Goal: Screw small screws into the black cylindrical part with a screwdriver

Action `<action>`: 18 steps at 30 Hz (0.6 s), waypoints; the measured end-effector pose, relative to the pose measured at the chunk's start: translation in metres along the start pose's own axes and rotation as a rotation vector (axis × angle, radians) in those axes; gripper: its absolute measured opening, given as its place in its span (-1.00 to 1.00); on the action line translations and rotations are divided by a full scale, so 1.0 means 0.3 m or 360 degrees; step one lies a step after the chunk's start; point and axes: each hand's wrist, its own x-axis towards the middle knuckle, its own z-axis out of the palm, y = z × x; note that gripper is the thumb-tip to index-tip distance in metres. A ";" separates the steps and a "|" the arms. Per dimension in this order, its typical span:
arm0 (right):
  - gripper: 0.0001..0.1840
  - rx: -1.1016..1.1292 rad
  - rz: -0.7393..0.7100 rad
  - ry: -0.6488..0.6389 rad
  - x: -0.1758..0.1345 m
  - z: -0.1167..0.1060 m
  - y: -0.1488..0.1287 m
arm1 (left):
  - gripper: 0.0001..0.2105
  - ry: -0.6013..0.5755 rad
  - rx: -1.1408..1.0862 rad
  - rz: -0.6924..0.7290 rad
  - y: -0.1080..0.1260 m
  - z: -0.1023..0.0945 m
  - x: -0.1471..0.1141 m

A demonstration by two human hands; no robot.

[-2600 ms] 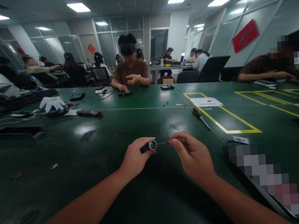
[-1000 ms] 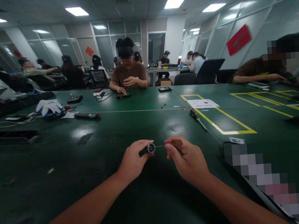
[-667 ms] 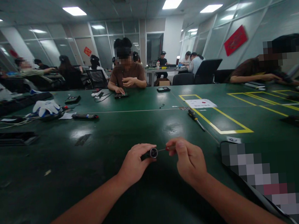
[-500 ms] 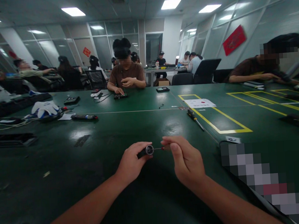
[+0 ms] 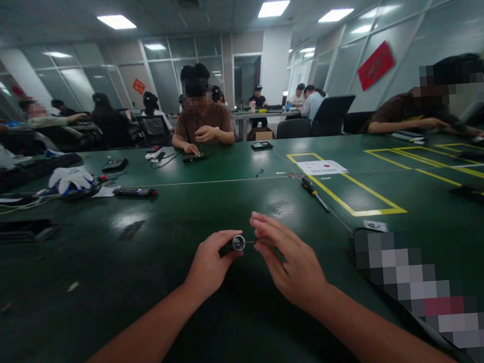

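My left hand is closed around a short black cylinder, whose round, silver-rimmed end faces me like that of a small flashlight. From beside that rim a thin metal rod runs level to the right. Its far end meets the thumb and fingertips of my right hand, which close loosely about it; the fingers hide whatever handle it has. Both hands are above the green table. Beyond my right hand lies a screwdriver with a black and yellow handle.
A black pen-shaped tool and white-blue gloves lie at left. A printed sheet sits across yellow tape. At right is a black-edged item, partly blurred out. A co-worker sits opposite, another person at right.
The fingers of my right hand have shifted and now reach further left over the rod's end, with the thumb lowered. My left hand keeps its hold on the cylinder. The view has shifted slightly.
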 end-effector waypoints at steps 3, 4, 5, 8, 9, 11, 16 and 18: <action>-0.52 0.0081 0.0093 0.0071 -0.009 0.006 0.000 | -0.66 -0.0019 -0.0015 0.0014 0.003 0.001 -0.002; -0.55 0.0091 0.0128 0.0092 -0.011 0.006 0.001 | -0.66 -0.0026 -0.0005 0.0013 0.006 0.002 -0.002; -0.58 0.0102 0.0155 0.0103 -0.012 0.005 0.003 | -0.66 -0.0031 0.0006 0.0010 0.009 0.002 -0.003; -0.57 0.0163 0.0180 0.0106 -0.012 0.000 0.011 | -0.65 -0.0042 0.0032 0.0010 0.010 0.002 -0.003; -0.54 0.0173 0.0160 0.0115 -0.011 -0.003 0.013 | -0.64 -0.0038 0.0034 0.0010 0.008 0.002 -0.004; -0.50 0.0128 0.0093 0.0148 -0.007 -0.010 0.013 | -0.64 -0.0017 0.0029 0.0003 0.004 0.000 -0.003; -0.60 -0.0012 0.0090 0.0290 0.008 -0.017 -0.009 | -0.67 0.0001 0.0004 0.0013 0.005 -0.003 -0.002; -0.61 0.0058 0.0251 0.0330 0.010 -0.011 -0.009 | -0.67 -0.0014 0.0022 0.0015 0.010 -0.003 -0.001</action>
